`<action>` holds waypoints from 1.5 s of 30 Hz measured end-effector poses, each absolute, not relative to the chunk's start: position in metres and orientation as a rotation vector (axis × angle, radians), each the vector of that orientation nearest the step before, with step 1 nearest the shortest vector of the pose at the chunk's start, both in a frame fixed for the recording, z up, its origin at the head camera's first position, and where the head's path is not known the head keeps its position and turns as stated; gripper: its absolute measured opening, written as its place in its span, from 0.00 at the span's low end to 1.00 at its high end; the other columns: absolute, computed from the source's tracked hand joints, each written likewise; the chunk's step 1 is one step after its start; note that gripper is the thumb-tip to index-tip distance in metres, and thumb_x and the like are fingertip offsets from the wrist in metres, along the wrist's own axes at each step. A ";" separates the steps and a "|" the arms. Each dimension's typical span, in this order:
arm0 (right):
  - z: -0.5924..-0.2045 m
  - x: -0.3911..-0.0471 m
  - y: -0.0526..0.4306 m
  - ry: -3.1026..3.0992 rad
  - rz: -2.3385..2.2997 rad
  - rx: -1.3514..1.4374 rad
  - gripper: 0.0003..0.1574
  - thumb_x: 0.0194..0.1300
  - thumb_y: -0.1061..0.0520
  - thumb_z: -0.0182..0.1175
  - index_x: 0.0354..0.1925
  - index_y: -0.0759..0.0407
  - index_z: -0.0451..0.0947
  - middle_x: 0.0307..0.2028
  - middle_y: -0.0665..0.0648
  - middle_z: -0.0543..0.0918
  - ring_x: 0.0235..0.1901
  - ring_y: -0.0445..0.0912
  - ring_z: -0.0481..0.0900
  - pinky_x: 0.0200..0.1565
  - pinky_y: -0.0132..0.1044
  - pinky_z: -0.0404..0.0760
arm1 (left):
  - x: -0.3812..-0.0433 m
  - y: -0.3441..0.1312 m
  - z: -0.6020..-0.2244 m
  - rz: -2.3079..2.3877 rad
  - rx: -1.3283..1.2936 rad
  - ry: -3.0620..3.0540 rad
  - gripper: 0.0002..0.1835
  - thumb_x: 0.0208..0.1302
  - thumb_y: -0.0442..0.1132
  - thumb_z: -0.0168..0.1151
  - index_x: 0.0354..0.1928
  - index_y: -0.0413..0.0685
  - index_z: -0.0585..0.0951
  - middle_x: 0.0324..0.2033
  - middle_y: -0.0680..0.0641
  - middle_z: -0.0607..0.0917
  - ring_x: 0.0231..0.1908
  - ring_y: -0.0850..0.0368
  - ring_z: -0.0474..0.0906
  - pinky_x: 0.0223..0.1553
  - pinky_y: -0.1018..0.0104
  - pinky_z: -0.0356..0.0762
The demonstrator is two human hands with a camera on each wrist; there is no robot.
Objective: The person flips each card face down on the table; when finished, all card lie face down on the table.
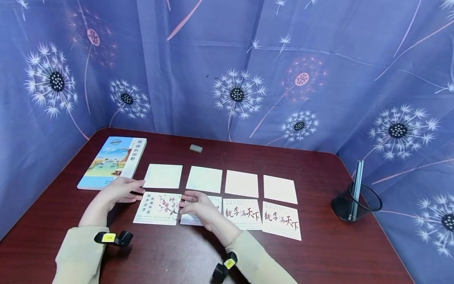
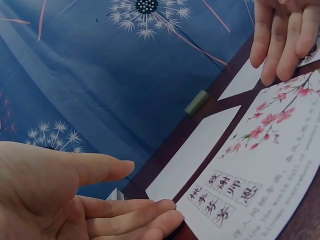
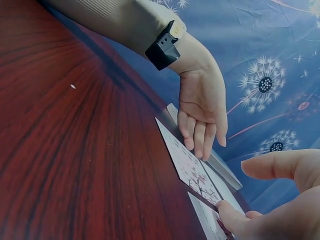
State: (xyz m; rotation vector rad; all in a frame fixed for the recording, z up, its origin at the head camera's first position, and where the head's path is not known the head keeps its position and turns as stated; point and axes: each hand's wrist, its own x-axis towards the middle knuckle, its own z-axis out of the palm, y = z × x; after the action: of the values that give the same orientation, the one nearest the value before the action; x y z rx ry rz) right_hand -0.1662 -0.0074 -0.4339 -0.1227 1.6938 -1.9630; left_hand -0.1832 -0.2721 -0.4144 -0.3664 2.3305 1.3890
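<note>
blossom card [image 1: 156, 209] toward left edge of surface [image 1: 170, 256]: likely light, stiffish; pinch sides. left hand [image 1: 122, 190], right hand [image 1: 200, 208] alongside, relaxed, empty.

Study-type corner is indicated; home or office can't be told. Dark-red wood-grain tabletop [image 1: 337, 252] is backed by dandelion-print curtain [image 1: 191, 79]; black pen holder [image 1: 341, 208], paperback [image 1: 113, 161], printed cards [image 1: 242, 221] are set out on it.
</note>
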 end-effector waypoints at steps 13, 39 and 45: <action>-0.436 -0.166 -0.011 1.663 -1.966 -0.117 0.42 0.51 0.77 0.56 0.66 0.78 0.60 0.63 0.73 0.71 0.62 0.62 0.73 0.57 0.40 0.80 | -0.180 -0.279 -0.415 1.435 -0.372 2.284 0.37 0.74 0.49 0.50 0.65 0.18 0.59 0.48 0.31 0.83 0.32 0.63 0.85 0.37 0.71 0.84; -0.441 -0.168 -0.024 1.780 -2.059 -0.094 0.38 0.49 0.78 0.59 0.61 0.74 0.66 0.58 0.69 0.76 0.47 0.48 0.81 0.48 0.35 0.83 | -0.181 -0.274 -0.412 1.435 -0.374 2.266 0.37 0.74 0.49 0.50 0.66 0.18 0.59 0.53 0.28 0.80 0.34 0.63 0.85 0.38 0.71 0.84; -0.439 -0.169 -0.027 1.743 -2.020 -0.112 0.32 0.51 0.74 0.57 0.58 0.77 0.70 0.49 0.69 0.82 0.35 0.39 0.80 0.46 0.31 0.83 | -0.181 -0.273 -0.412 1.430 -0.382 2.264 0.37 0.75 0.49 0.50 0.66 0.18 0.58 0.54 0.28 0.79 0.35 0.62 0.85 0.39 0.71 0.84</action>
State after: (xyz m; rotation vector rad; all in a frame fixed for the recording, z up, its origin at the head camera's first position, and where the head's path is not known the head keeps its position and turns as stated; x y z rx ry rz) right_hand -0.1687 -0.0266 -0.4390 -0.1124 1.7431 -2.0201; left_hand -0.1814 -0.2733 -0.4116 -0.3823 2.2641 1.4300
